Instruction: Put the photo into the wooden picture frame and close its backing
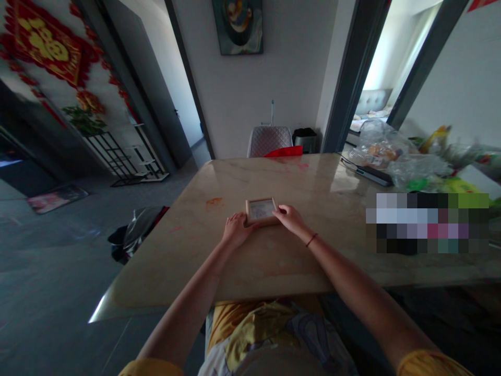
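Note:
A small picture frame with a light wooden border and a pale greyish inside rests on the marble-look table in front of me. My left hand grips its left side and lower left corner. On the opposite side, my right hand has its fingers closed on the right edge, and a thin dark red cord circles that wrist. What the frame's inside shows is too small to make out.
Clear plastic bags with food lie at the table's right, near a dark elongated device. A quilted chair stands past the far edge, with a red item by it. A dark bag sits left of the table.

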### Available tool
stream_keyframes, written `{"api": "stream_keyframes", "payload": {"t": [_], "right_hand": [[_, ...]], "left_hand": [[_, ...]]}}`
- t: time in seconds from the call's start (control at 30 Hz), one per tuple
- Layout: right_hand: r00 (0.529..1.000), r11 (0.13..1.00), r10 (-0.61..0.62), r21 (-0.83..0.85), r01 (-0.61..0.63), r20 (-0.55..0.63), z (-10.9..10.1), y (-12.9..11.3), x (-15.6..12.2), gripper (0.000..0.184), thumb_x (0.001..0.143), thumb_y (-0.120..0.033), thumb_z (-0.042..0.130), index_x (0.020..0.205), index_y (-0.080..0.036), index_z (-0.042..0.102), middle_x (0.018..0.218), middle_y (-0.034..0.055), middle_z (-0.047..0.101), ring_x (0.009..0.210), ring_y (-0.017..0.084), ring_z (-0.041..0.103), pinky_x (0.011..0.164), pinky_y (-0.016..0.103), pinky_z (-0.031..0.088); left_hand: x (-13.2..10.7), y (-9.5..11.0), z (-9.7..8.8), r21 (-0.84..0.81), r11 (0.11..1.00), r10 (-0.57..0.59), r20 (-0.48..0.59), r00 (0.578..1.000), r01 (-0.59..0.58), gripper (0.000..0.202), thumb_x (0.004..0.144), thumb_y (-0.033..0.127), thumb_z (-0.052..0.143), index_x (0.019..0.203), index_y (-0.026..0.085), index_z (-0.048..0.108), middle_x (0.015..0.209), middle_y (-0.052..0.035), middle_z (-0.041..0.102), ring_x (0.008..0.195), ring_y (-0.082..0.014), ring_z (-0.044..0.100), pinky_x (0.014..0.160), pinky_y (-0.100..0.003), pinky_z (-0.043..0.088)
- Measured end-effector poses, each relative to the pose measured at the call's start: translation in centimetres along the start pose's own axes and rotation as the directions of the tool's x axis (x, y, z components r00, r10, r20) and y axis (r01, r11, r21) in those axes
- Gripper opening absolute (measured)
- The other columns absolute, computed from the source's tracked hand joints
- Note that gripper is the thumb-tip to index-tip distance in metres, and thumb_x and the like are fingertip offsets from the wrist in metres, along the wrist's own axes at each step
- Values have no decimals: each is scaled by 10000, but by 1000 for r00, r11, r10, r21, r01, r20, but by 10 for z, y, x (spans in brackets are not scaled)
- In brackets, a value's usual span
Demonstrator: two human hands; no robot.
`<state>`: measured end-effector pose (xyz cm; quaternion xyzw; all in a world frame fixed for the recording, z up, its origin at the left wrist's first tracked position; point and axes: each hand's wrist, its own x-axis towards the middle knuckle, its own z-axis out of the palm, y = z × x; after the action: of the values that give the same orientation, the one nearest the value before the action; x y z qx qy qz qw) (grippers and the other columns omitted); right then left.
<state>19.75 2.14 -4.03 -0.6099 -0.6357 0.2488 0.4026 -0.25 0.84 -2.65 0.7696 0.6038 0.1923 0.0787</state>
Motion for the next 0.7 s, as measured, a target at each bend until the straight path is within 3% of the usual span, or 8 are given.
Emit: {"api": "stream_keyframes", "payload": {"t": [0.1, 0.23, 0.3, 0.47, 0.7], "right_hand": [[1000, 997, -11, 81, 11, -9, -2, 3, 2, 151, 762, -278, 601, 824, -181, 698, 857, 86, 719, 848, 212, 654, 737, 302, 484], [999, 967, 34, 253, -41, 30, -4, 6, 7, 128, 741, -205, 589, 800, -166, 695, 819, 73, 717, 800, 195, 663, 737, 303, 497], [993, 918, 102, 380, -115, 53, -4, 6, 9, 129, 725, -183, 593, 811, -153, 684, 794, 61, 711, 725, 169, 658, 706, 289, 503], [970, 725, 229, 652, -224, 78, -4, 3, 11, 169, 665, -160, 637, 834, -157, 637, 863, 52, 700, 679, 117, 643, 677, 254, 514], [984, 721, 171, 674, -160, 51, -11, 1, 10, 327, 598, -235, 706, 895, -166, 588, 1006, 78, 673, 828, 146, 647, 710, 257, 506]], "left_hand": [[0, -1, 0, -109, 992, -61, 5, 998, 61, 405, 767, 547, 590, 902, 172, 663, 962, -99, 673, 908, -238, 621, 777, -298, 437], [1, -3, 2, -375, 918, -147, -19, 989, 129, 566, 729, 457, 675, 1225, 208, 566, 1036, -78, 700, 936, -233, 651, 737, -266, 461], [3, -4, 4, -508, 852, -159, -22, 987, 126, 638, 716, 394, 701, 1298, 214, 509, 1062, -69, 700, 940, -218, 661, 741, -253, 475], [8, -4, 6, -708, 692, -188, 14, 982, 142, 756, 683, 286, 727, 1373, 214, 427, 1014, -54, 707, 676, -151, 676, 638, -249, 501], [8, 1, -3, -880, 457, -144, 70, 987, 129, 833, 643, 139, 721, 1400, 212, 380, 952, -13, 718, 839, -159, 677, 813, -280, 518]]}}
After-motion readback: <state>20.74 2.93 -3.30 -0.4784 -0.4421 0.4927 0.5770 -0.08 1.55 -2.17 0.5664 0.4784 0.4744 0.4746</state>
